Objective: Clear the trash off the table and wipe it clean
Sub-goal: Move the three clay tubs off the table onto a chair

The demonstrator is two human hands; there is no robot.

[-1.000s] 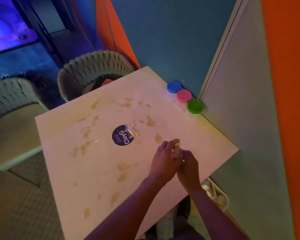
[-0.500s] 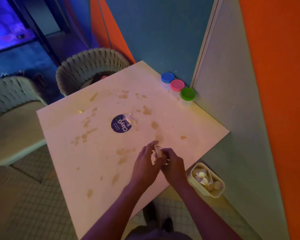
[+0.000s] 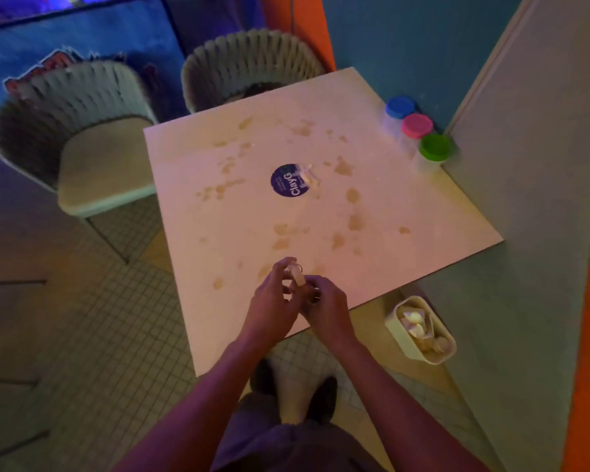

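Drawing back from the middle of the table [image 3: 406,212] toward its near edge over the last second, the left hand [image 3: 273,303] and right hand [image 3: 324,306] meet there, fingers pinched together around a small pale scrap of trash [image 3: 298,279]. Beside the table on the floor, a bin [image 3: 448,356] of crumpled scraps is probably its destination. One scrap [image 3: 309,178] remains on the round sticker [image 3: 288,180] at the table's centre amid brown stains, so wiping has not begun.
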